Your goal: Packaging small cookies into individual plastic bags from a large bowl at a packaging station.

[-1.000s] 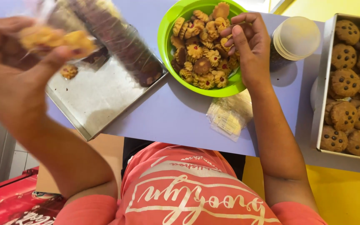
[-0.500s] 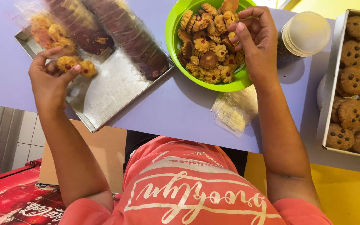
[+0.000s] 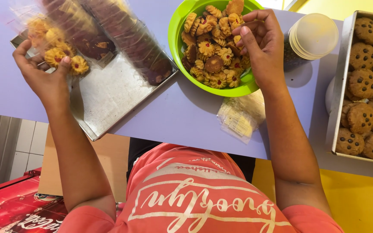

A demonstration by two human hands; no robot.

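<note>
My left hand (image 3: 44, 82) grips a clear bag of yellow jam-centred cookies (image 3: 50, 45) at the far left end of a metal tray (image 3: 109, 99). Two longer clear bags of dark cookies (image 3: 126, 39) lie on the same tray beside it. My right hand (image 3: 264, 47) reaches into a green bowl (image 3: 177, 43) heaped with yellow and brown cookies (image 3: 214, 56). Its fingers are curled and pinched on a yellow cookie at the bowl's right side.
A small stack of flat clear bags (image 3: 242, 116) lies on the purple table (image 3: 186, 121) below the bowl. A jar with a white lid (image 3: 314, 34) stands right of the bowl. A metal pan (image 3: 339, 86) of chocolate-chip cookies (image 3: 363, 82) fills the right edge.
My left hand has carried the bag of yellow cookies from close to the camera down onto the tray's far left end. My right hand has stayed in the green bowl.
</note>
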